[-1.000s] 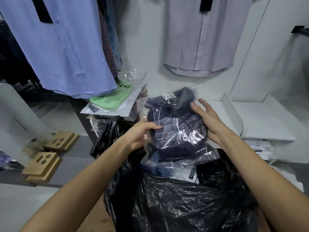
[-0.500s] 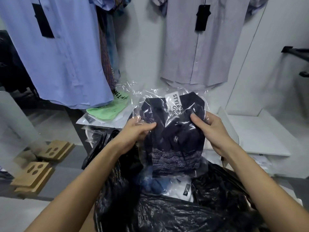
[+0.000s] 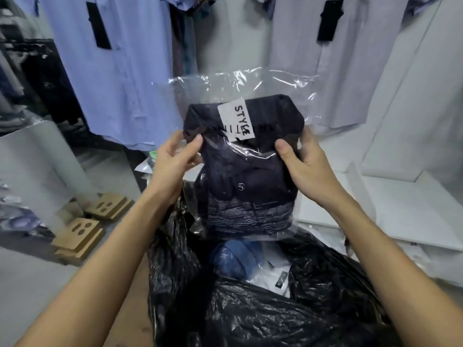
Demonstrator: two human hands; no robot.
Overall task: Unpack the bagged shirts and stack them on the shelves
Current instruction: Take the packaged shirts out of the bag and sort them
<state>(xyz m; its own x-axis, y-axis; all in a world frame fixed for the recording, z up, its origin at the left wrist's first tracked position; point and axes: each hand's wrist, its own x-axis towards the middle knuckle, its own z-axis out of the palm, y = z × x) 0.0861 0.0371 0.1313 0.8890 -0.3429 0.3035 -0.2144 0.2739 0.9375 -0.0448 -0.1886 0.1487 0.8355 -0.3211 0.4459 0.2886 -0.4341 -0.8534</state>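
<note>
A folded navy shirt in a clear plastic bag (image 3: 245, 176) is held upright in front of me, its white label facing me near the top. My left hand (image 3: 175, 159) pinches its left edge, thumb on the front. My right hand (image 3: 303, 161) grips its right edge, thumb on the front and fingers behind. The bag's loose top flap sticks up above the shirt. Below it a large black bin bag (image 3: 263, 309) stands open, with a blue bagged shirt (image 3: 235, 259) and a white bagged one (image 3: 275, 276) lying inside.
White shelves (image 3: 406, 209) lie low at the right. A light blue shirt (image 3: 112, 71) and a pale lilac shirt (image 3: 325, 58) hang on the wall behind. Wooden blocks (image 3: 82, 234) sit on the floor at the left, beside a grey panel (image 3: 37, 166).
Both hands have lifted the bagged navy shirt out of the black bag, turned it so the label faces me, and raised it higher. The view has tilted up.
</note>
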